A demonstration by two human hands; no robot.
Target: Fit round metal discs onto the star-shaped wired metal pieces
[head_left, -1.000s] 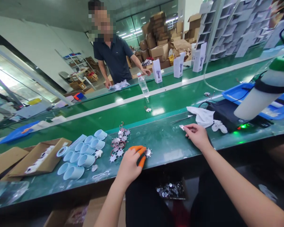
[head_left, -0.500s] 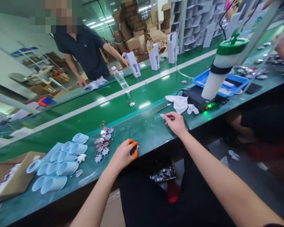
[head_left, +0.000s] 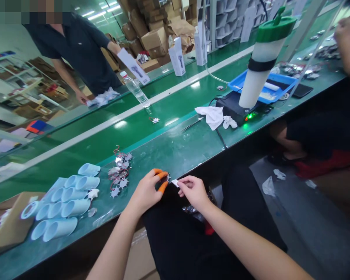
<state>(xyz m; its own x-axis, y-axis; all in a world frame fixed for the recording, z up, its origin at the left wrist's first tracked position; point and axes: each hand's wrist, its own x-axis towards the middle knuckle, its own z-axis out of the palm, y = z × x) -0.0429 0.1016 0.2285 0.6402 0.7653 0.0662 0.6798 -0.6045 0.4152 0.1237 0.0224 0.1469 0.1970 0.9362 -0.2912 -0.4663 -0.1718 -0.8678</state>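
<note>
Head view: we see the left hand (head_left: 147, 192), in orange fingertip covers (head_left: 162, 187), pinched shut on a small spiked metal piece (head_left: 167, 177) at the tabletop (head_left: 175, 151) front edge. Our right hand (head_left: 194, 190) pinches a white slip (head_left: 175, 182) just beside it. Blue cups (head_left: 72, 194) lie further left.

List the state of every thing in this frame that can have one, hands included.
left hand: shut on spiked metal disc, at the bench edge
right hand: shut on white slip, pinched beside the disc
blue cups: lying on their sides, clustered
water bottle: standing, cap on
white cloth: crumpled
black device: green light lit
cardboard box: open
tweezers: lying flat
</note>
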